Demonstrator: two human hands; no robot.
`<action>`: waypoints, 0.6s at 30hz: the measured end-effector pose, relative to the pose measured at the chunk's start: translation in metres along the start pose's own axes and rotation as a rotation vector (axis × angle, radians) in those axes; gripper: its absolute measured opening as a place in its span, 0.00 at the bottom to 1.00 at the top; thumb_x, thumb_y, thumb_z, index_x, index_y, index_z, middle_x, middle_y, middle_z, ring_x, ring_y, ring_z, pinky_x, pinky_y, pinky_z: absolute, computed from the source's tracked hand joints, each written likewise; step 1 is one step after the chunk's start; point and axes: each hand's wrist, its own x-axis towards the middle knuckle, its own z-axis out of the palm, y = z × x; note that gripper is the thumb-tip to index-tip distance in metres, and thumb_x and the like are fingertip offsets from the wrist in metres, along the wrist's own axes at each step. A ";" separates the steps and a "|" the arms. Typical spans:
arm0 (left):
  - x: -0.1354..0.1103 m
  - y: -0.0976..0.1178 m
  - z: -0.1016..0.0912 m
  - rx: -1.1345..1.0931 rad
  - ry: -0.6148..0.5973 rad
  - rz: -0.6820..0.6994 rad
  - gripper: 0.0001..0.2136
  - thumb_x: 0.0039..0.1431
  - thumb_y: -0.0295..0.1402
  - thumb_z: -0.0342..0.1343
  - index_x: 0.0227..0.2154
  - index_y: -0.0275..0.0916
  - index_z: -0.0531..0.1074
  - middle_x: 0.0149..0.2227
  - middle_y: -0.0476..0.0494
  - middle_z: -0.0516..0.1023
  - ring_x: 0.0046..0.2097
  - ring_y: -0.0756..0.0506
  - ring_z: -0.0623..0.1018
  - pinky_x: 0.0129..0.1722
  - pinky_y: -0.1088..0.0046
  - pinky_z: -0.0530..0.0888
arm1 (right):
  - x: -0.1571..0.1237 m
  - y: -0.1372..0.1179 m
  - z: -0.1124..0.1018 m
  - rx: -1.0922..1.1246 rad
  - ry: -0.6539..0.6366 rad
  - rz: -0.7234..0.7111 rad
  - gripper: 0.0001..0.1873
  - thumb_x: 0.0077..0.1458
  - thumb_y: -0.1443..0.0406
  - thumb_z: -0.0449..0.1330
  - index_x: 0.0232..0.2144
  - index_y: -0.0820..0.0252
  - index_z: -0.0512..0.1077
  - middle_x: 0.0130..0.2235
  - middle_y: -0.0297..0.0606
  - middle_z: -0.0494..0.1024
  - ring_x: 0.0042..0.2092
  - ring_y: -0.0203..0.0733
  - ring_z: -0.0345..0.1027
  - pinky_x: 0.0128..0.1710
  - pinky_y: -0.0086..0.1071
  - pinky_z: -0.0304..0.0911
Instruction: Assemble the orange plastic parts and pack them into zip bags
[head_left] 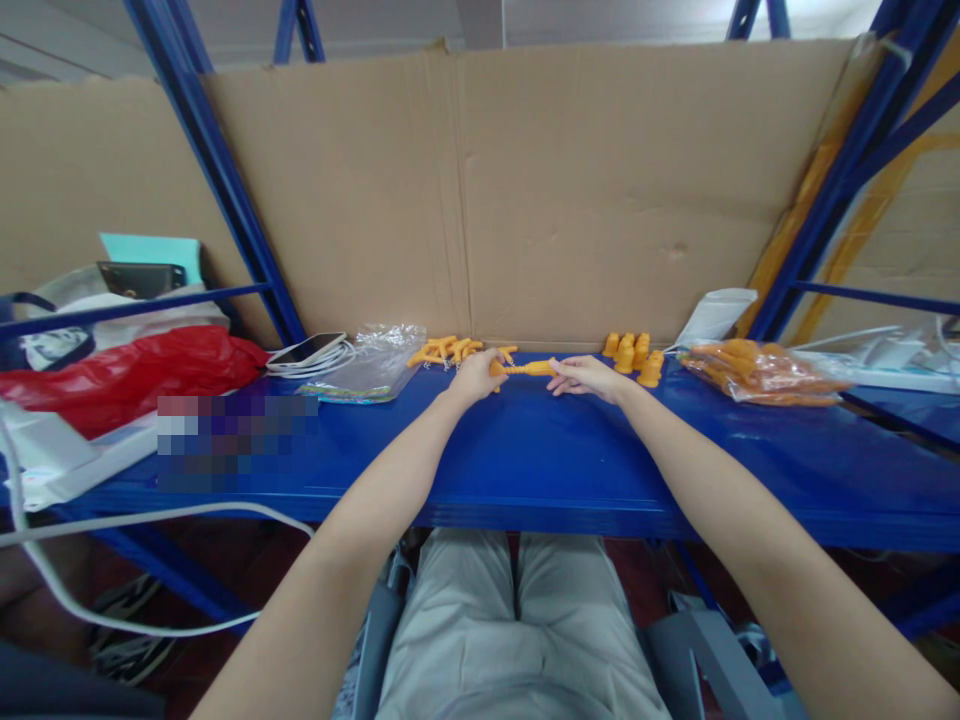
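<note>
Between my two hands, level above the blue table, is a slim orange plastic piece [534,368] with a narrow, ridged part on its left. My left hand [478,377] is closed around its left end, which the fingers mostly hide. The fingers of my right hand [589,376] pinch its right end. Just behind my left hand lies a pile of branching orange plastic pieces [444,349], some with small metal bits on them. Several short orange knob-shaped pieces [625,352] stand upright beyond my right hand.
A clear bag of orange parts [761,370] lies at the right. To the left are a clear plastic bag [364,365], a phone with a white cable [315,352] and a red bag [165,370]. Cardboard [585,190] walls the back; blue posts [225,170] rise at both sides.
</note>
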 end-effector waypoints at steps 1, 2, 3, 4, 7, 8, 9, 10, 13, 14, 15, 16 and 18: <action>0.000 0.000 0.000 -0.001 -0.001 -0.003 0.11 0.53 0.26 0.62 0.41 0.38 0.76 0.39 0.43 0.81 0.43 0.43 0.79 0.47 0.68 0.75 | 0.000 0.001 0.000 0.002 -0.003 -0.006 0.20 0.61 0.50 0.58 0.39 0.61 0.75 0.42 0.47 0.82 0.36 0.36 0.77 0.29 0.22 0.65; 0.000 0.000 0.000 -0.002 -0.002 -0.004 0.11 0.53 0.26 0.62 0.40 0.38 0.76 0.39 0.43 0.81 0.42 0.43 0.79 0.47 0.68 0.75 | 0.001 0.002 -0.001 0.009 -0.009 -0.013 0.20 0.60 0.50 0.59 0.41 0.61 0.74 0.43 0.47 0.82 0.36 0.36 0.77 0.28 0.22 0.65; 0.000 0.001 0.000 -0.003 -0.001 -0.005 0.11 0.53 0.26 0.62 0.40 0.38 0.76 0.38 0.43 0.81 0.42 0.43 0.79 0.47 0.68 0.75 | 0.002 0.003 -0.001 0.021 -0.016 -0.021 0.19 0.60 0.52 0.60 0.45 0.60 0.73 0.45 0.46 0.81 0.36 0.35 0.77 0.26 0.21 0.64; 0.000 0.001 0.000 -0.005 0.000 -0.005 0.11 0.52 0.26 0.62 0.40 0.38 0.76 0.38 0.44 0.81 0.42 0.43 0.79 0.47 0.68 0.75 | 0.002 0.004 -0.002 0.036 -0.022 -0.030 0.20 0.59 0.54 0.62 0.49 0.58 0.72 0.46 0.45 0.81 0.35 0.35 0.77 0.26 0.21 0.64; 0.000 0.002 -0.001 -0.012 -0.006 -0.009 0.11 0.52 0.26 0.62 0.40 0.38 0.76 0.38 0.44 0.81 0.41 0.44 0.79 0.46 0.68 0.75 | 0.004 0.006 -0.003 0.078 -0.021 -0.036 0.25 0.55 0.61 0.67 0.54 0.54 0.67 0.50 0.43 0.79 0.33 0.33 0.77 0.25 0.21 0.65; 0.000 0.003 -0.001 -0.011 -0.010 -0.012 0.11 0.52 0.26 0.62 0.40 0.38 0.76 0.38 0.44 0.81 0.41 0.44 0.79 0.46 0.68 0.75 | 0.005 0.006 -0.003 0.085 -0.015 -0.032 0.25 0.54 0.63 0.67 0.53 0.54 0.68 0.51 0.42 0.79 0.32 0.32 0.76 0.26 0.21 0.66; 0.000 0.003 -0.001 -0.007 -0.014 -0.015 0.11 0.53 0.26 0.62 0.41 0.37 0.76 0.38 0.43 0.81 0.41 0.44 0.79 0.46 0.68 0.75 | 0.005 0.006 -0.002 0.089 -0.007 -0.026 0.23 0.55 0.64 0.67 0.52 0.55 0.69 0.51 0.42 0.79 0.32 0.31 0.76 0.26 0.21 0.66; 0.000 0.003 -0.001 0.000 -0.016 -0.018 0.11 0.53 0.26 0.63 0.41 0.37 0.76 0.38 0.43 0.81 0.41 0.44 0.79 0.46 0.68 0.75 | 0.005 0.005 -0.002 0.090 0.001 -0.018 0.21 0.55 0.64 0.67 0.50 0.56 0.70 0.50 0.43 0.79 0.31 0.30 0.76 0.27 0.21 0.66; 0.000 0.003 -0.001 0.013 -0.014 -0.008 0.11 0.53 0.27 0.63 0.41 0.37 0.76 0.38 0.43 0.81 0.42 0.43 0.79 0.47 0.68 0.75 | 0.003 0.004 -0.001 0.086 0.017 -0.013 0.17 0.55 0.62 0.67 0.47 0.58 0.72 0.47 0.43 0.80 0.31 0.30 0.76 0.30 0.21 0.67; 0.000 0.003 -0.001 0.012 -0.012 -0.003 0.11 0.53 0.26 0.63 0.41 0.37 0.75 0.38 0.43 0.81 0.43 0.43 0.79 0.47 0.68 0.74 | 0.002 0.003 -0.001 0.082 0.023 -0.016 0.18 0.55 0.61 0.67 0.47 0.58 0.72 0.46 0.43 0.81 0.31 0.31 0.76 0.31 0.22 0.67; 0.000 0.003 -0.001 0.009 -0.011 0.001 0.11 0.53 0.26 0.63 0.41 0.37 0.75 0.39 0.43 0.81 0.43 0.43 0.79 0.47 0.68 0.74 | 0.001 0.002 0.000 0.076 0.026 -0.018 0.18 0.54 0.60 0.68 0.46 0.58 0.73 0.45 0.43 0.81 0.32 0.32 0.76 0.32 0.23 0.68; 0.000 0.002 -0.001 0.004 -0.010 0.005 0.11 0.53 0.26 0.63 0.40 0.37 0.75 0.39 0.43 0.81 0.43 0.43 0.79 0.48 0.68 0.74 | 0.000 0.002 0.000 0.068 0.029 -0.018 0.18 0.54 0.58 0.67 0.46 0.58 0.73 0.44 0.43 0.81 0.32 0.32 0.76 0.33 0.24 0.68; 0.000 0.003 0.000 -0.009 -0.008 0.004 0.11 0.52 0.25 0.63 0.40 0.37 0.75 0.40 0.43 0.81 0.44 0.44 0.79 0.48 0.68 0.74 | -0.001 -0.001 0.002 0.045 0.039 -0.009 0.17 0.56 0.54 0.65 0.42 0.59 0.74 0.40 0.43 0.82 0.33 0.34 0.76 0.33 0.25 0.68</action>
